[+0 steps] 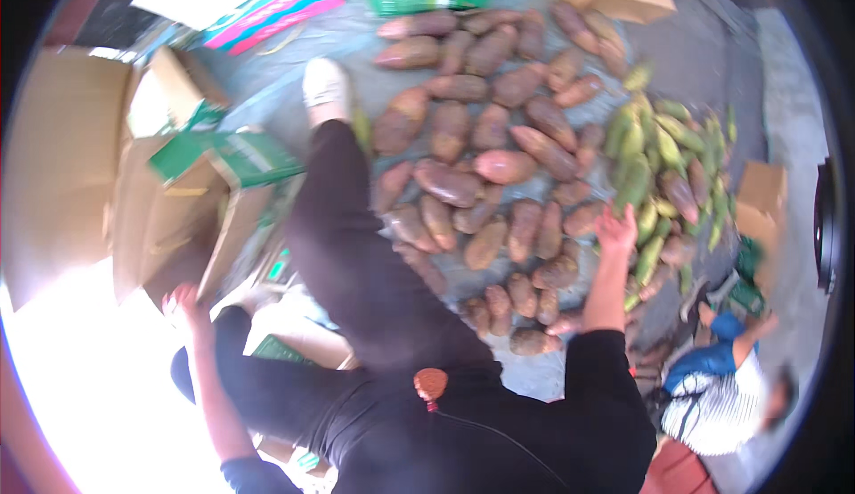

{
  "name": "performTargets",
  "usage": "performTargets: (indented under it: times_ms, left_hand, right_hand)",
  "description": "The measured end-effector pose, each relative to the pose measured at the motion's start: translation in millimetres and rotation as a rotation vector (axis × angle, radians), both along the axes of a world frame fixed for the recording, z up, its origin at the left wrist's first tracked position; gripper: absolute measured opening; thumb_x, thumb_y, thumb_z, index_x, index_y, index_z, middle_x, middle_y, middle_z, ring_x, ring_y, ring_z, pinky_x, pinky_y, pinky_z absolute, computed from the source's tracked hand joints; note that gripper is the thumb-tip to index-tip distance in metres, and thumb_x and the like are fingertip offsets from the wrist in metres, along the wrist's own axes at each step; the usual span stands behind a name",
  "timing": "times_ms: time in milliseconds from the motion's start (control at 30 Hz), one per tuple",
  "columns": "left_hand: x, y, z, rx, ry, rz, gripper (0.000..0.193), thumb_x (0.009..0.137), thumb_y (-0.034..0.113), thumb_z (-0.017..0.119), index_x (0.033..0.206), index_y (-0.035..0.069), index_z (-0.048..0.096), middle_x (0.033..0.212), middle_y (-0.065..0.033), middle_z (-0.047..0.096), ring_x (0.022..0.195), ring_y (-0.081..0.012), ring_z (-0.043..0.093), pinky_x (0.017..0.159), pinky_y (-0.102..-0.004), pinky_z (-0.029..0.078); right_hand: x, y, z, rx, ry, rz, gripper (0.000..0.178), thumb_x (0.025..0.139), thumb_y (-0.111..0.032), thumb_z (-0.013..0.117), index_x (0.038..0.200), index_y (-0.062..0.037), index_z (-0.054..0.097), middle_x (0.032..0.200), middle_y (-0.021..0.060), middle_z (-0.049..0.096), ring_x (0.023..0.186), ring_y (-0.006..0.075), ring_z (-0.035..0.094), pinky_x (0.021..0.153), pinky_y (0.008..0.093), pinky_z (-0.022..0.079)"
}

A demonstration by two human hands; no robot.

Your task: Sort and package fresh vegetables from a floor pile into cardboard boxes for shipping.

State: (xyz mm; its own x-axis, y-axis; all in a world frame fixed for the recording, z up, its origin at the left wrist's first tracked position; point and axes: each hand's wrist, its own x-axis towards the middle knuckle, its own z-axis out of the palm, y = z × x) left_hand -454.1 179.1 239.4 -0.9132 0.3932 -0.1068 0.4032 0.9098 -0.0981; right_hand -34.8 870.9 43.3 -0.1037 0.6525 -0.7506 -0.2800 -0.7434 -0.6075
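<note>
Concrete floor [704, 57] | right hand [614, 229] open, at sweet potatoes [499, 164] edge | left hand [183, 302] blurred, grip unclear, near cardboard box [169, 227]

A single head-worn fisheye view looks steeply down from above the person's own body, so the dark-clothed torso and outstretched leg fill the near middle and the floor [686, 57] spreads away toward the far edge. The left hand [183, 302] enters near left beside open cardboard boxes [169, 218], and the right hand [616, 229] reaches right of centre over the sweet potatoes [499, 164]. Straight edges bend at the dark round rim, and there is no second view to share anything with.
</note>
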Motion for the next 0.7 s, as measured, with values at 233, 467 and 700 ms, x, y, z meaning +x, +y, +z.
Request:
performTargets:
  times_ms: [233, 467, 700]
  left_hand:
    - [17, 28, 24, 0.056, 0.069, 0.061, 0.015, 0.066, 0.007, 0.069, 0.08, 0.01, 0.066, 0.085, -0.0026, 0.059, 0.1, -0.0221, 0.053, 0.104, -0.0503, 0.024]
    - [16, 29, 26, 0.087, 0.094, 0.041, 0.017, 0.064, 0.003, 0.068, 0.08, 0.009, 0.064, 0.087, -0.0046, 0.06, 0.099, -0.0238, 0.054, 0.103, -0.0513, 0.026]
    - [15, 19, 13, 0.132, 0.107, -0.004, 0.02, 0.065, 0.004, 0.065, 0.085, 0.007, 0.062, 0.086, -0.0049, 0.06, 0.099, -0.025, 0.053, 0.103, -0.0504, 0.022]
  right_hand:
    - [-106, -62, 97, 0.223, 0.099, 0.551, 0.04, 0.084, -0.028, 0.06, 0.118, -0.0092, 0.054, 0.114, 0.0062, 0.06, 0.103, 0.0175, 0.055, 0.088, 0.0338, 0.038]
    - [-287, -166, 232, 0.448, 0.43, 1.316, 0.051, 0.074, -0.008, 0.059, 0.121, 0.0097, 0.049, 0.119, 0.0145, 0.057, 0.11, 0.0225, 0.055, 0.099, 0.0327, 0.038]
    - [-416, -285, 280, 0.601, 0.577, 1.632, 0.044, 0.081, -0.03, 0.068, 0.112, 0.0008, 0.06, 0.094, 0.0078, 0.066, 0.086, 0.0157, 0.061, 0.077, 0.027, 0.047]
